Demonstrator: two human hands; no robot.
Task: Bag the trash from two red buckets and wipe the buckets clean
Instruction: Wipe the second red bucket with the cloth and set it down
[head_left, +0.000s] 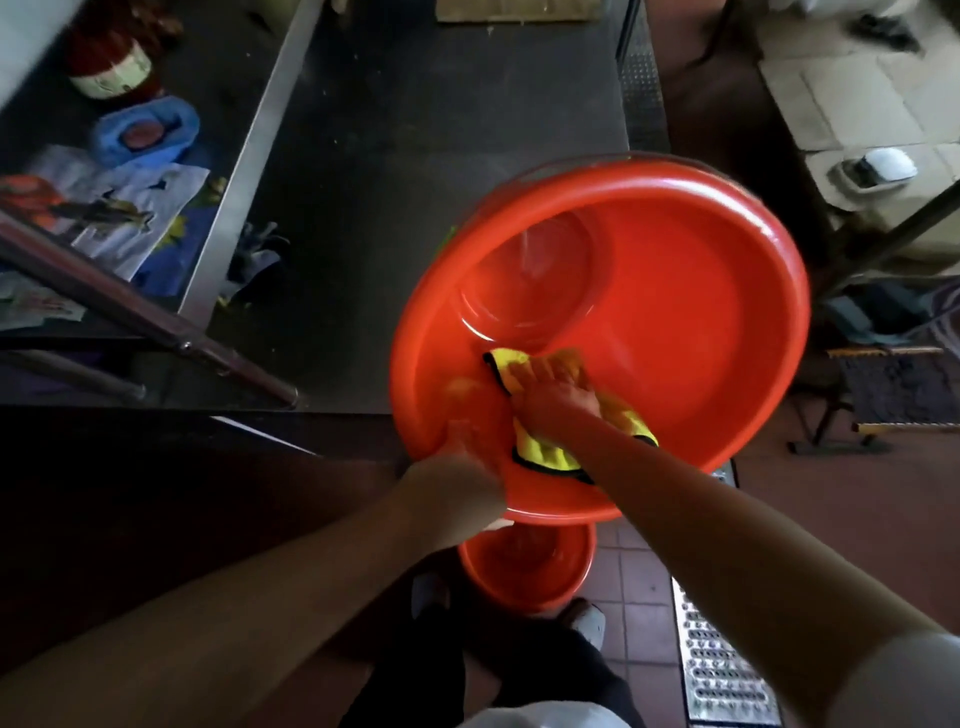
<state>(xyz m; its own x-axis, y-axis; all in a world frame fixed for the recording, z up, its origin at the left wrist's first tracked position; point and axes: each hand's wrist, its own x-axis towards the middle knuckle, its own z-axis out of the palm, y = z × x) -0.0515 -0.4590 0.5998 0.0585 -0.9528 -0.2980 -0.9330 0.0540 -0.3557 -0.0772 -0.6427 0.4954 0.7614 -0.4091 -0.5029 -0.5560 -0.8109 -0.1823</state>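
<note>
Two red buckets (675, 322) (524, 571) over tiled floor (628, 566), steel counter (415, 156).

There is one view only, from a wide-angle camera worn on the person's head, facing forward and steeply down. It sits close: both forearms run in from 7 and 5 o'clock, and the tilted red bucket (675, 322) fills the middle. The dark worktop (415, 156) stretches toward 12 o'clock, the tiled floor (639, 566) lies at 6. Straight lines bow at the edges, and the dim, slightly blurred corners probably hide detail. No second view shares the scene.
</note>
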